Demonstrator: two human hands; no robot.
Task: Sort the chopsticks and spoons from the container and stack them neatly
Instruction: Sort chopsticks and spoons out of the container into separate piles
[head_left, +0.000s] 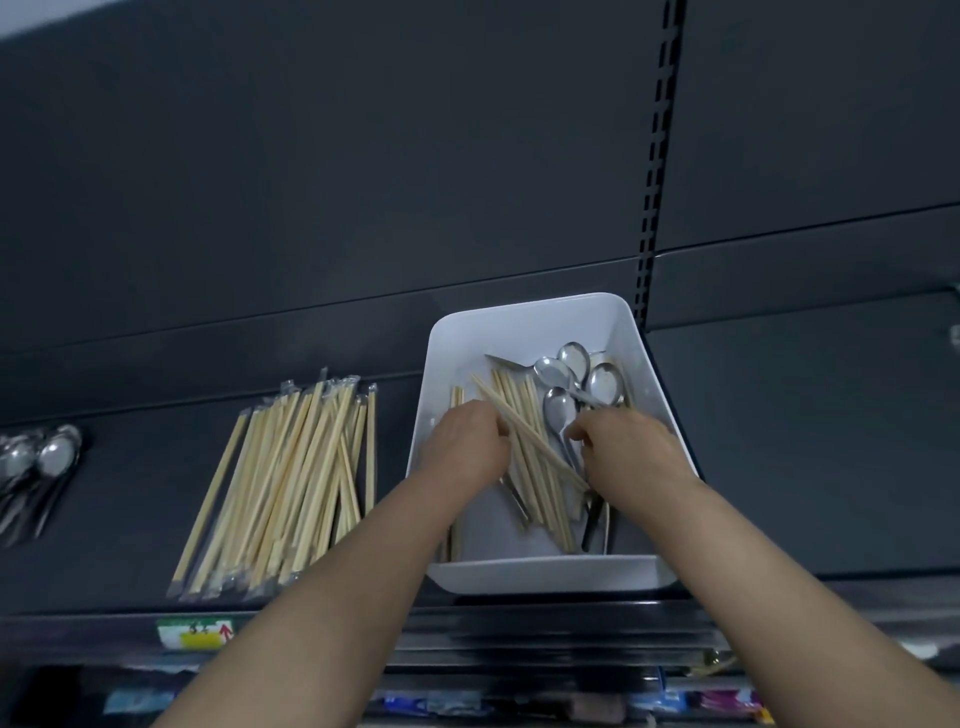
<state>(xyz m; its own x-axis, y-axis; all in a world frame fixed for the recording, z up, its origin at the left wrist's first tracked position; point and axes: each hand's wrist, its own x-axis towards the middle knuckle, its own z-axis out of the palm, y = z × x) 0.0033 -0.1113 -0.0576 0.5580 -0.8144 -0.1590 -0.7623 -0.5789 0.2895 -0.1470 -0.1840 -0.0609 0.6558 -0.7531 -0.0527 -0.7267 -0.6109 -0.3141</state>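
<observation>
Both hands reach into the white container (524, 577) on the dark shelf (779, 467). The left hand (467, 447) pinches loose chopsticks (530, 467). The right hand (631, 452) curls down beside the spoons (602, 382), and I cannot tell whether it holds anything. The wrapped chopstick pile (291, 483) and the spoon stack (47, 462) lie on the shelf to the left.

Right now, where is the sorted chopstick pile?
In the head view, the chopstick pile lies left of centre on the dark shelf, between stacked spoons and the white container.
</observation>
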